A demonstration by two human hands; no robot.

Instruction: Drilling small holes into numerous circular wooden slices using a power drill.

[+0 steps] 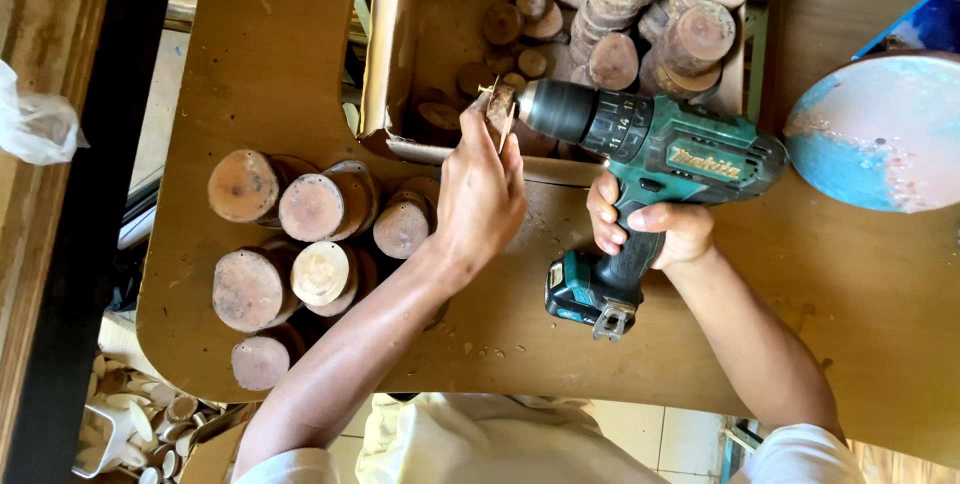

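**Wood slice held to the drill over the bench**

The left hand (482,189) is closed on a thin wood slice (499,109), pinching it by its edges between the fingertips and thumb so that it stands on edge. The slice sits at the nose of a teal and black cordless drill (650,149), pressed against the chuck end; the bit itself is hidden behind the slice. The right hand (655,229) is wrapped tightly around the drill's grip, with the fingers curled across the front of the handle and the battery pack (585,294) hanging below the fist. The drill lies level, pointing towards the person's left.

Both hands work above a brown wooden bench (850,284) with scattered wood dust near the middle. Just behind the slice stands an open cardboard box (395,54), which holds loose round wood slices on its floor and stacks of slices (665,14) leaning along its right side. On the bench to the left of the left forearm stand 6 short stacks of wood discs (300,254), close together and touching one another. A round blue and pink worn disc (880,134) rests at the right edge of the view, well apart from the drill. Below the bench's left corner, a white crate of small pale wood pieces (135,429) sits on the floor.
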